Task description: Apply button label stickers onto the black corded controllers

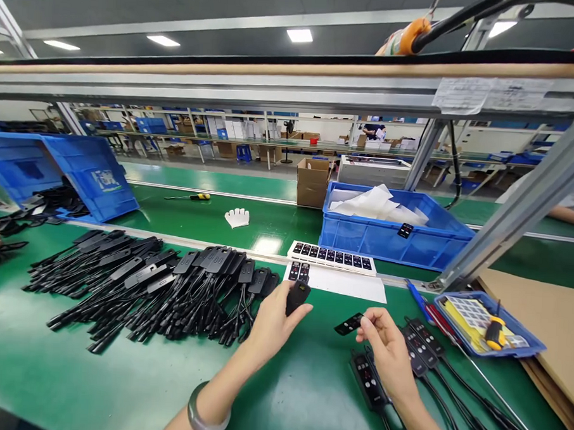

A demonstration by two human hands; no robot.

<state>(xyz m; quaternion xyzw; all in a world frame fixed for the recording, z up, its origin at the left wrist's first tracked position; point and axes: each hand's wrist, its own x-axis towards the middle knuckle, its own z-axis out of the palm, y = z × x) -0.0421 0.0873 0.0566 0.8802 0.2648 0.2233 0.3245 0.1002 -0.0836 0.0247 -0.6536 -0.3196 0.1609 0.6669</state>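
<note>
On the table, a pile of cabled controllers [208, 265] lies left, a tipped crate [101, 178] beyond its far left end. Ahead, a label strip [333, 257] lies before a bin [390, 238] — papers [380, 203] inside, a carton [312, 183] just left of it. To the right — a tray [519, 352], a screwdriver [495, 333] in it.

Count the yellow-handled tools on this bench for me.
2: one tool lies between the tipped blue crate and the brown carton; the other tool sits in the small blue tray. More may be hidden.
</note>
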